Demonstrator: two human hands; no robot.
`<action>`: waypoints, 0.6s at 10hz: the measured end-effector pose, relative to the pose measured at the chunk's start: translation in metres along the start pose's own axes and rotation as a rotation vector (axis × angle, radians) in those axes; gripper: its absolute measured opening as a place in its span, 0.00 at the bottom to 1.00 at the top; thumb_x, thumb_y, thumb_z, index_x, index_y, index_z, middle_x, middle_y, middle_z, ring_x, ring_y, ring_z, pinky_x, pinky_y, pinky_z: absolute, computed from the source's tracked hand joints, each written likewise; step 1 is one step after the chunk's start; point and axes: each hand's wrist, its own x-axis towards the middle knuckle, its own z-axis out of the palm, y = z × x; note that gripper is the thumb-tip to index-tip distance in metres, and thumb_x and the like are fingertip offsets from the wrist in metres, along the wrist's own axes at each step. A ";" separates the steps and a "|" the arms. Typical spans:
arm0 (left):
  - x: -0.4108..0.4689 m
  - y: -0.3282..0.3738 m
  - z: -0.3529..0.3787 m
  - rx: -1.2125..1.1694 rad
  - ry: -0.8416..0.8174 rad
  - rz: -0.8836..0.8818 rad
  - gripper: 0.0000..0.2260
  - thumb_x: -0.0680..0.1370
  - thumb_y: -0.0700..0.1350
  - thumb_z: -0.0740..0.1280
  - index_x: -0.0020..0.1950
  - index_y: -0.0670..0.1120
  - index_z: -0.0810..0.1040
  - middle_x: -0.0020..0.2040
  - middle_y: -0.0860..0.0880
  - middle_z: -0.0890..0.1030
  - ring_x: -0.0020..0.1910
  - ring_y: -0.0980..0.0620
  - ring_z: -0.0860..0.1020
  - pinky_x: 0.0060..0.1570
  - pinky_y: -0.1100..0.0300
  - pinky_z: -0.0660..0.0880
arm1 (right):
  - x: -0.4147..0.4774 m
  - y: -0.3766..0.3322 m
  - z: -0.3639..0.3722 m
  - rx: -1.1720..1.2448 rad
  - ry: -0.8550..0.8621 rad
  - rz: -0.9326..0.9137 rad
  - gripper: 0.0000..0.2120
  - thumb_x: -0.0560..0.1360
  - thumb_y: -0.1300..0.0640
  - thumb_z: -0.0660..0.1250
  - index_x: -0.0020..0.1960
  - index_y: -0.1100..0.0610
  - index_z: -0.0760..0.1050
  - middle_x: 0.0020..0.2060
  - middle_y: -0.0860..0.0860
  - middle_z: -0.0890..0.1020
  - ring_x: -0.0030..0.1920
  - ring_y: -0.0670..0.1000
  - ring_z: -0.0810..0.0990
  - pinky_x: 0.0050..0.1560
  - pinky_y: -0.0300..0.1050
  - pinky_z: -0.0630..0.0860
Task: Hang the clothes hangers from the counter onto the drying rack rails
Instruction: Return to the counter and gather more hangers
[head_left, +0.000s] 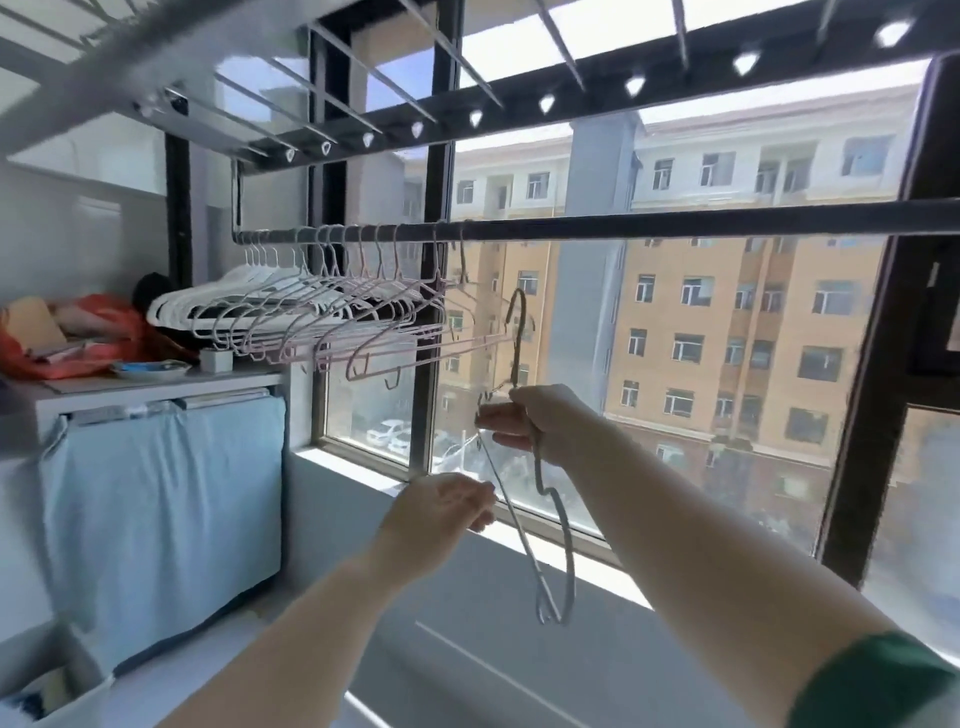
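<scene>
Background in the head view: a dark-framed window (435, 291) facing beige apartment blocks, with a drying rack rail (675, 224) running horizontally across it. Both forearms extend forward and upward toward the window. Right hand (527, 422): raised below the rail, fingers curled, grasping a wire hanger (511, 517) at its neck, just under the hook. Left hand (441, 506): lower and to the left, palm turned inward, fingers relaxed and extended toward the hanger's straight lower bar; whether the fingertips touch the wire cannot be told. A green sleeve (883, 686) covers the right upper arm. Held hanger: thin, pale metal wire, tilted steeply so that one shoulder end hangs down in front of the sill; the hook points up and stands clear beneath the rail, not engaged. Hung hangers (311, 317): a tight row of white and pale pink hangers already on the rail's left section, above a cluttered counter (156, 383).
</scene>
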 end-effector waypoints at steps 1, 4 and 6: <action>0.029 -0.006 -0.013 0.029 -0.153 0.020 0.11 0.77 0.55 0.59 0.42 0.51 0.76 0.36 0.56 0.80 0.28 0.67 0.77 0.35 0.73 0.72 | 0.022 -0.006 0.018 0.011 0.093 -0.036 0.09 0.81 0.64 0.52 0.44 0.63 0.67 0.19 0.50 0.79 0.20 0.45 0.78 0.36 0.41 0.74; 0.077 -0.012 -0.059 -0.174 -0.262 0.006 0.17 0.80 0.49 0.54 0.58 0.39 0.74 0.42 0.49 0.82 0.36 0.56 0.78 0.41 0.67 0.75 | 0.074 -0.026 0.058 0.113 0.347 -0.204 0.10 0.81 0.63 0.51 0.58 0.64 0.68 0.42 0.57 0.80 0.23 0.46 0.78 0.29 0.38 0.71; 0.101 -0.012 -0.079 -0.275 -0.336 -0.096 0.16 0.79 0.54 0.53 0.53 0.46 0.74 0.34 0.52 0.82 0.31 0.58 0.81 0.47 0.58 0.73 | 0.106 -0.032 0.060 0.032 0.403 -0.241 0.10 0.80 0.61 0.53 0.57 0.62 0.69 0.44 0.56 0.77 0.18 0.40 0.75 0.25 0.35 0.69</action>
